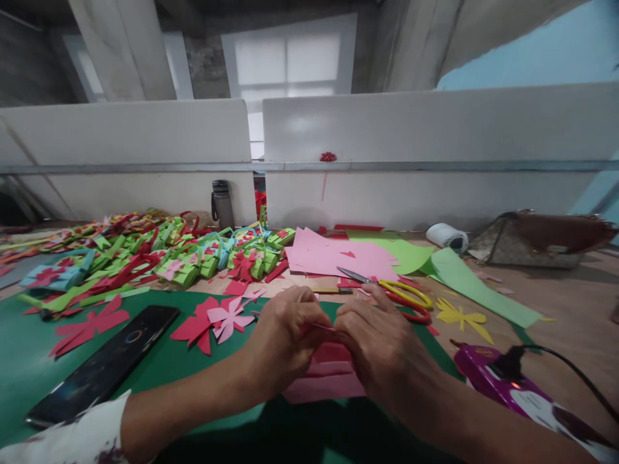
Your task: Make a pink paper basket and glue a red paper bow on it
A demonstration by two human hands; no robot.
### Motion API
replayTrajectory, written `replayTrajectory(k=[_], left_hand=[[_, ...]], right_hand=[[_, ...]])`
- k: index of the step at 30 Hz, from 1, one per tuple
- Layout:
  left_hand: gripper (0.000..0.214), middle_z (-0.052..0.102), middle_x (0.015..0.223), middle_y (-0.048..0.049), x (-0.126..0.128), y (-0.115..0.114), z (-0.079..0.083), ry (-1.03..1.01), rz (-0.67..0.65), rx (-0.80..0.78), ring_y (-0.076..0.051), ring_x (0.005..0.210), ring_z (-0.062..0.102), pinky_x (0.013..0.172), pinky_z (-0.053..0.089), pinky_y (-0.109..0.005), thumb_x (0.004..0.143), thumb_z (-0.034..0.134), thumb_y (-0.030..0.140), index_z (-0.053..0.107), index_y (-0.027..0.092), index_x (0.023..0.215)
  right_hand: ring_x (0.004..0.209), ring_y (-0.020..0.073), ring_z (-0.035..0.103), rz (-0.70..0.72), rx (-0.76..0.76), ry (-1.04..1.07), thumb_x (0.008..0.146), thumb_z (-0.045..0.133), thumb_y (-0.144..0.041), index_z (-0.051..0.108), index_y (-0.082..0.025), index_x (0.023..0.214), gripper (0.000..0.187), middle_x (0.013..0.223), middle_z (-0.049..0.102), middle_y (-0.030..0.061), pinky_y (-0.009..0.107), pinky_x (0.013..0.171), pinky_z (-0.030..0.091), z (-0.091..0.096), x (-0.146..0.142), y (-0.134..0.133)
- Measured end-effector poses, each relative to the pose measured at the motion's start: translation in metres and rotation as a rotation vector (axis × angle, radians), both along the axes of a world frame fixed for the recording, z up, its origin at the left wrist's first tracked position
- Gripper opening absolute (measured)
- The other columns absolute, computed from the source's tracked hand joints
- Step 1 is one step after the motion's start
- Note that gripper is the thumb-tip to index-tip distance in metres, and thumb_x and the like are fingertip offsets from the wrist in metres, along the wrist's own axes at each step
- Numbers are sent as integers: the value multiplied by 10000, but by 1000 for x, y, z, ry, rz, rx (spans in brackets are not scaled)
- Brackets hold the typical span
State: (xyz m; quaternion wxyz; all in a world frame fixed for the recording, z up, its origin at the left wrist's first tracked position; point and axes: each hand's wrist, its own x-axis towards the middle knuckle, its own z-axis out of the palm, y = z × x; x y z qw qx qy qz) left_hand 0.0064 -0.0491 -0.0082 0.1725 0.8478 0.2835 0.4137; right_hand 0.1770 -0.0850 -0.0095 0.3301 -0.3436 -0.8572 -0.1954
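Observation:
Both my hands are close together at the middle of the head view, pinching the upper edge of a folded pink craft sheet (323, 389). Whether it is felt or paper I cannot tell. My left hand (290, 338) has its fingers curled in on the edge. My right hand (387, 345) grips the same edge beside it, fingers bent over. The sheet hangs below the hands in layered folds, with a redder layer between. Just beyond the right hand lie scissors (406, 293) with yellow and red handles. Left of the hands rest pink (229, 319) and red flower cutouts (196, 325).
A black phone (104, 364) lies on the green mat (203, 412) at left. Behind are several small green and blue bags (184, 267), a bottle (222, 205) and pink sheets (333, 251). At right are a yellow cutout (461, 317), a purple power strip (488, 377) and a handbag (527, 241).

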Motion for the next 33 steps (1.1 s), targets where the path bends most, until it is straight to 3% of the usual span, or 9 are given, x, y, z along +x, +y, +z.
replayTrajectory(k=[10,21,33], left_hand=[[141,568,736,-31,2,1,1,109,-35,68,-158,735,496,665,348,-295,795,537,67,592,159,703],[149,574,733,-22,0,-1,9,170,-30,-49,-153,734,506,659,343,-282,763,523,23,584,150,715],[144,569,768,-30,-2,0,7,235,-20,-8,-155,731,492,662,335,-290,781,490,30,555,153,747]], right_hand=[[608,171,460,-56,8,-45,838,367,-10,525,-169,718,254,645,541,21,446,861,357,-1,-1,-2],[609,149,490,-62,-115,-27,830,376,-22,532,-168,718,242,648,545,4,462,936,325,-1,3,4],[546,132,478,-68,-173,-1,823,381,-22,514,-162,705,226,615,520,-13,492,892,339,3,4,1]])
